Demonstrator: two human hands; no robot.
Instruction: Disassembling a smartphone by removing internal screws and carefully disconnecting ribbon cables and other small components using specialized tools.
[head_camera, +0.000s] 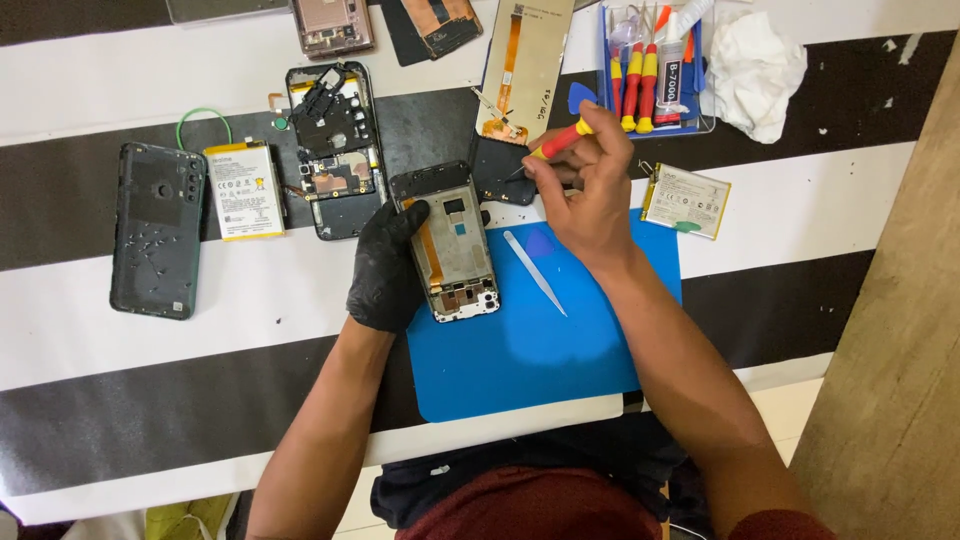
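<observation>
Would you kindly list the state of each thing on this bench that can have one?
Phone frame: opened, insides exposed, gripped by the gloved left hand.
Screwdriver: held in the right hand, tip down on a black part.
Second phone: back off, board showing.
Back cover: detached, lying flat.
Battery: removed, lying loose.
Spudger: lying unused on the blue mat.

Gloved left hand (385, 270) grips an opened phone frame (452, 245) mid-frame on the blue mat (540, 350); bare right hand (590, 195) pinches a red-yellow screwdriver (558, 140).
</observation>
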